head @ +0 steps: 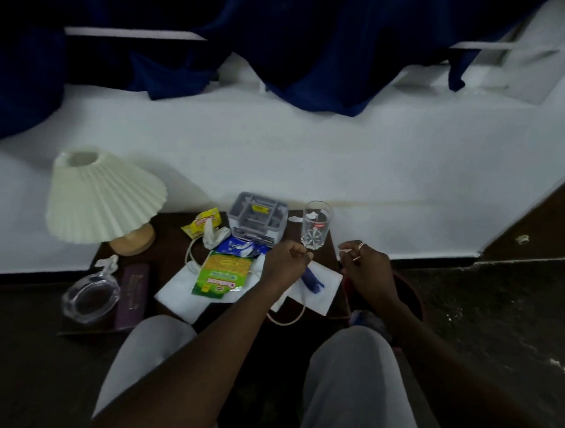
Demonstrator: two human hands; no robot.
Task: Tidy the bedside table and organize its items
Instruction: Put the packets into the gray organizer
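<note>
The dark bedside table [170, 231] is littered with a green and yellow snack packet [223, 274], a blue wrapper [239, 247], a yellow wrapper [203, 224] and a crumpled tissue [214, 236]. A grey organizer box [256, 217] and an empty drinking glass [316, 226] stand at the back. My left hand [285, 261] hovers over the table's right part with curled fingers. My right hand [364, 264] is beside it, thumb and forefinger together, below the glass. Nothing identifiable shows in either hand. A blue object [312, 280] lies on a white paper bag [323, 295].
A pleated cream lamp [107, 199] stands at the table's left. A glass ashtray [91, 297] and a dark purple case [132, 291] lie near the front left. A white napkin [179, 295] and a beige cable [188, 253] are mid-table. A red bin [413, 300] sits on the floor at right.
</note>
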